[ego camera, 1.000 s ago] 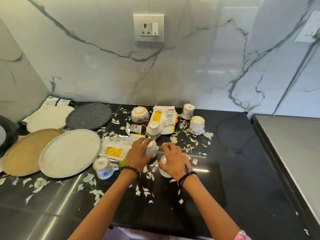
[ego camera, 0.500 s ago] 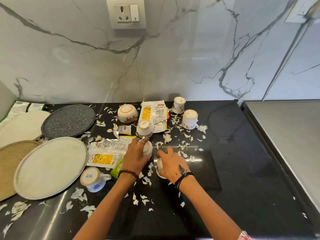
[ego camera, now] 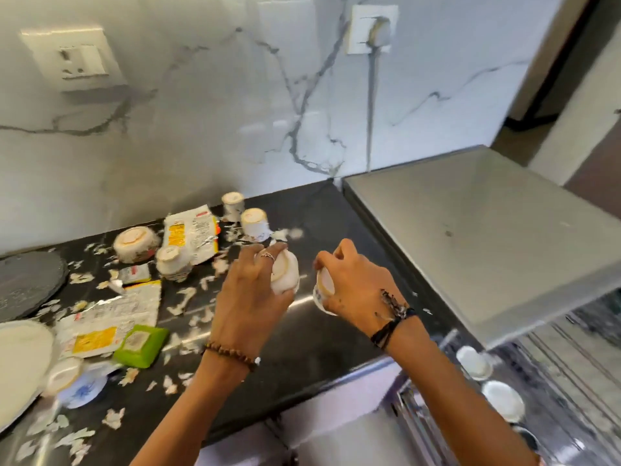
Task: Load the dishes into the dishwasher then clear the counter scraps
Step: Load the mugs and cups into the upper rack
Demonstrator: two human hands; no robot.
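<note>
My left hand [ego camera: 250, 297] grips a small white cup [ego camera: 285, 275], lifted above the black counter [ego camera: 319, 341]. My right hand [ego camera: 356, 284] grips another white cup [ego camera: 323, 290] beside it, tilted. Two upturned cups [ego camera: 255, 223] stand near the wall, a third [ego camera: 173, 262] and an upturned bowl [ego camera: 134, 243] sit further left. A blue-patterned cup [ego camera: 75, 381] lies at the lower left. White scraps [ego camera: 183, 301] litter the counter. At the lower right the dishwasher rack [ego camera: 554, 381] holds two white cups [ego camera: 473, 363].
Torn food wrappers [ego camera: 191, 232] and a green packet [ego camera: 141, 344] lie on the counter. A dark plate [ego camera: 27, 280] and a white plate [ego camera: 20, 358] sit at the left. The grey dishwasher top [ego camera: 487, 237] adjoins the counter on the right.
Both hands have lifted their cups off the counter and moved right. The view has swung right, bringing the dishwasher rack into sight.
</note>
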